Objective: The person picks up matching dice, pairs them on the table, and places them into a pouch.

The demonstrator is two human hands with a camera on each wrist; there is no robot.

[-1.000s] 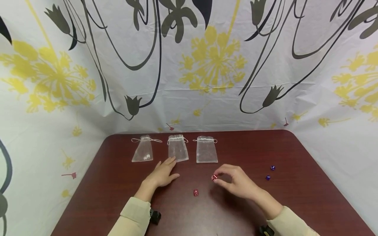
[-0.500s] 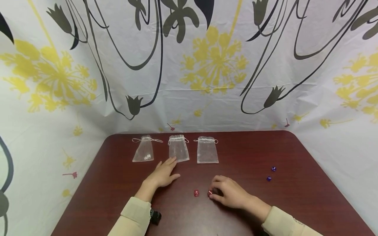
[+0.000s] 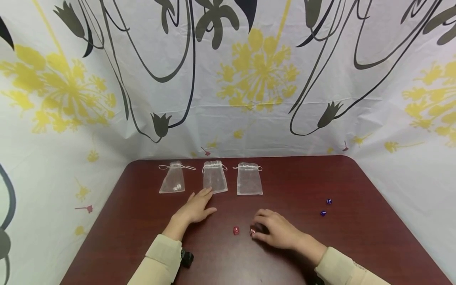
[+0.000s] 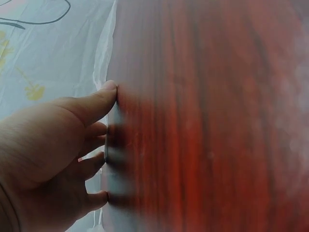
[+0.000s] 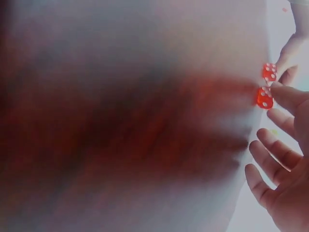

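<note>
My left hand (image 3: 193, 209) rests on the table with its fingers spread, fingertips right at the lower edge of the middle mesh drawstring bag (image 3: 215, 178). Low over the tabletop, my right hand (image 3: 277, 230) has thumb and index finger at a red die (image 3: 252, 232), pinching it; the right wrist view shows this die (image 5: 264, 97) at the two fingertips. Just left of it lies a second red die (image 3: 236, 230). The left mesh bag (image 3: 171, 178) has white dice (image 3: 177, 187) inside, while the right mesh bag (image 3: 249, 181) lies flat.
Two blue dice, the farther die (image 3: 329, 201) and the nearer die (image 3: 323, 213), lie on the right part of the dark red table (image 3: 356, 245). A white patterned cloth (image 3: 228, 130) hangs behind the table and along its sides.
My right hand has come down and toward me with the red die, bringing it beside the other red die, and has stayed there since half a second ago. The left hand has not moved.
</note>
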